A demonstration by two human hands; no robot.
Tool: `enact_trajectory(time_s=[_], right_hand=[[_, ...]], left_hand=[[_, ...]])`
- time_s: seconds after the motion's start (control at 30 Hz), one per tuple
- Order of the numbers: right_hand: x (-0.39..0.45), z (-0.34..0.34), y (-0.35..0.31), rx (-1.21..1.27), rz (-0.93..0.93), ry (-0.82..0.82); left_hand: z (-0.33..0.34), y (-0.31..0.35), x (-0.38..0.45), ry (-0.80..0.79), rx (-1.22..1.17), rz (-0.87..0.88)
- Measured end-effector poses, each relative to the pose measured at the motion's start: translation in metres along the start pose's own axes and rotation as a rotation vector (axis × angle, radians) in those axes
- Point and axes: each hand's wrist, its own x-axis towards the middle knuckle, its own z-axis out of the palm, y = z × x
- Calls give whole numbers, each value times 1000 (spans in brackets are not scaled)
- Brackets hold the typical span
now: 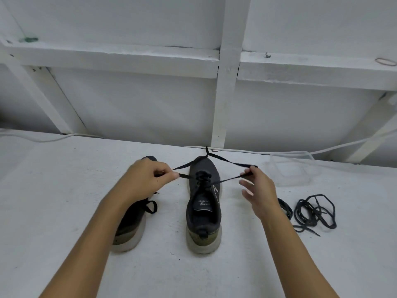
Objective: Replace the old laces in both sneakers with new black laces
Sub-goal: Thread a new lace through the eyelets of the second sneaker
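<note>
A dark sneaker with a pale sole stands in the middle of the white surface, heel toward me. A flat black lace runs through its eyelets and forms a loop on each side, the two loops meeting past the toe. My left hand pinches the left loop. My right hand pinches the right loop between thumb and forefinger, its other fingers spread. A second dark sneaker lies to the left, partly hidden under my left forearm, with a black lace end hanging out.
A tangle of loose black laces lies on the surface at the right. A clear plastic container sits behind them. A white cable runs along the back edge below a white framed wall.
</note>
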Motion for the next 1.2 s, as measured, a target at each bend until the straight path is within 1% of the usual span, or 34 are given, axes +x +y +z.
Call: enact_trajectory(time_s=[0.03, 0.07, 0.1, 0.17, 0.2, 0.23, 0.27, 0.33, 0.37, 0.43, 0.5, 0.53, 0.6, 0.67, 0.77, 0.83, 0.9, 0.93, 1.0, 1.07, 1.1, 1.13, 1.17, 1.2], right_hand=[[3, -5, 3, -79, 42, 73], [5, -9, 8, -205, 58, 107], [8, -13, 14, -398, 43, 109], [14, -18, 26, -870, -42, 81], [14, -19, 31, -1074, -84, 79], [12, -17, 32, -1219, -113, 94], [6, -13, 32, -1305, -140, 111], [-3, -5, 29, -1385, -250, 120], [-6, -2, 28, -1381, -337, 84], [-9, 6, 24, -1273, -491, -84], [-12, 14, 18, -1092, -523, -283], [-14, 16, 16, -1018, -522, -342], [-20, 22, 13, -879, -543, -385], [-26, 28, 10, -794, -603, -415], [-35, 44, 4, -823, -649, -500], [-38, 52, 1, -848, -679, -541], [-38, 56, -1, -856, -702, -527], [-36, 56, -1, -860, -707, -485], [-29, 54, 0, -805, -672, -345], [-21, 48, -2, -700, -580, -164], [-19, 44, -4, -689, -545, -117], [-17, 41, -5, -714, -537, -137], [-18, 39, -4, -743, -546, -219], [-20, 40, -3, -759, -553, -338]], left_hand=[[-5, -2, -2, 53, 9, 3], [-10, -3, -5, 114, -1, 6], [-13, -4, -7, 179, -33, 8], [-19, -4, -11, 275, -126, 7], [-20, -3, -12, 284, -164, 9], [-20, -2, -14, 277, -191, 14], [-19, -1, -15, 270, -211, 24], [-17, 3, -16, 286, -248, 46], [-15, 5, -15, 295, -273, 55], [-13, 8, -13, 290, -300, 75], [-11, 8, -10, 272, -285, 90], [-11, 7, -9, 266, -273, 96], [-10, 6, -8, 260, -263, 114], [-6, 8, -7, 234, -263, 133], [2, 16, -8, 173, -262, 163], [7, 20, -7, 161, -246, 181], [9, 20, -6, 164, -244, 182], [9, 18, -6, 164, -243, 174], [6, 14, -6, 147, -235, 153], [2, 10, -9, 130, -234, 127], [1, 8, -9, 137, -238, 119], [0, 8, -9, 145, -241, 115], [-1, 8, -8, 147, -242, 112], [0, 9, -7, 138, -240, 115]])
